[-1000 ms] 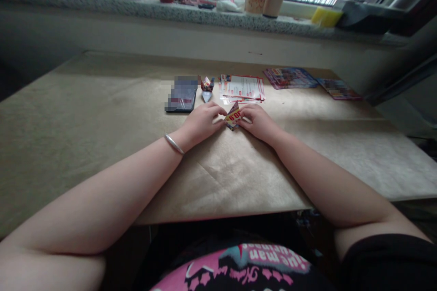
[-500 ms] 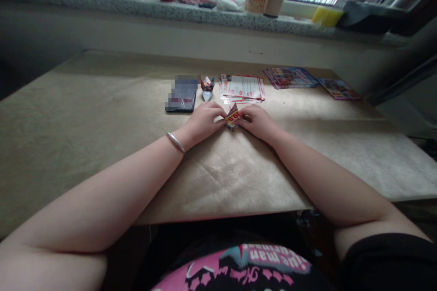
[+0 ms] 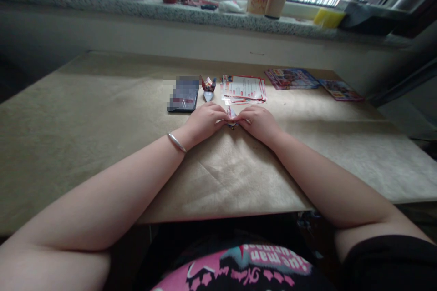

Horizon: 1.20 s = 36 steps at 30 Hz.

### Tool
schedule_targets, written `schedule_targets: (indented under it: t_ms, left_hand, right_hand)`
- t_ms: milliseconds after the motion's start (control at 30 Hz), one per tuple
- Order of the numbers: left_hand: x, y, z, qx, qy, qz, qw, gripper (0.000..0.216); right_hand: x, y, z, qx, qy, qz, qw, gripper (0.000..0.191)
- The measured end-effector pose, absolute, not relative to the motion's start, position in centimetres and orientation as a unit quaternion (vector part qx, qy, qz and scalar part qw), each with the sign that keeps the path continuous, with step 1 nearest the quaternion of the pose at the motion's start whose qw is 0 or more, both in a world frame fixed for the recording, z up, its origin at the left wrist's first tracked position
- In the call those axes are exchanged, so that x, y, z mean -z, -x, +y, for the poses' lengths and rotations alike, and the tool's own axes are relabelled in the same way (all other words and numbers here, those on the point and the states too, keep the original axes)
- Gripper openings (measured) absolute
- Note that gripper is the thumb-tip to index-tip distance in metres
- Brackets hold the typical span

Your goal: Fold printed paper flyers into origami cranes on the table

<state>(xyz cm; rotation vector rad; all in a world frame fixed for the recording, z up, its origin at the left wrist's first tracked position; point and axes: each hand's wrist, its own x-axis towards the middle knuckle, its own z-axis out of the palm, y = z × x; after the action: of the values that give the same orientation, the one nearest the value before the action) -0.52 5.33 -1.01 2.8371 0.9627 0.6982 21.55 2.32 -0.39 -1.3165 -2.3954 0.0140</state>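
Table (image 3: 102, 113) covered in matt brown kraft paper, faintly creased and fibrous; folded piece (image 3: 231, 116) pinched between both hands, of thin glossy printed paper, as are the leaflets (image 3: 244, 88) and booklets (image 3: 292, 78) beyond. Bangle (image 3: 176, 142) of smooth polished metal; phone (image 3: 183, 94) with a glossy face; windowsill (image 3: 170, 9) of speckled polished stone.

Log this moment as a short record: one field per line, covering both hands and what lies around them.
left hand: left hand pinches the folded paper
right hand: right hand pinches the same paper from the other side
surface: table covered in brown paper
behind hands: phone, small folded paper figure, leaflets
far right: magazines
wrist: bracelet on the left
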Motion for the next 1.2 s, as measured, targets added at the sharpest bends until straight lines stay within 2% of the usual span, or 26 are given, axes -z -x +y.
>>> schedule_targets:
  t_ms: [533, 933, 1200]
  left_hand:
    - [-0.5, 0.3, 3.5, -0.153, -0.941, 0.292, -0.080, 0.029]
    - [-1.4, 0.7, 3.4, -0.120, -0.944, 0.296, -0.078, 0.029]
    - [-2.4, -0.2, 1.5, -0.079, -0.927, 0.359, -0.075, 0.030]
  right_hand:
    - [-0.7, -21.7, 1.4, 0.012, 0.457, -0.877, 0.148, 0.030]
    - [-1.8, -22.2, 1.2, 0.050, 0.476, -0.871, 0.110, 0.024]
    - [-1.3, -22.8, 1.7, 0.023, 0.479, -0.869, 0.121, 0.031]
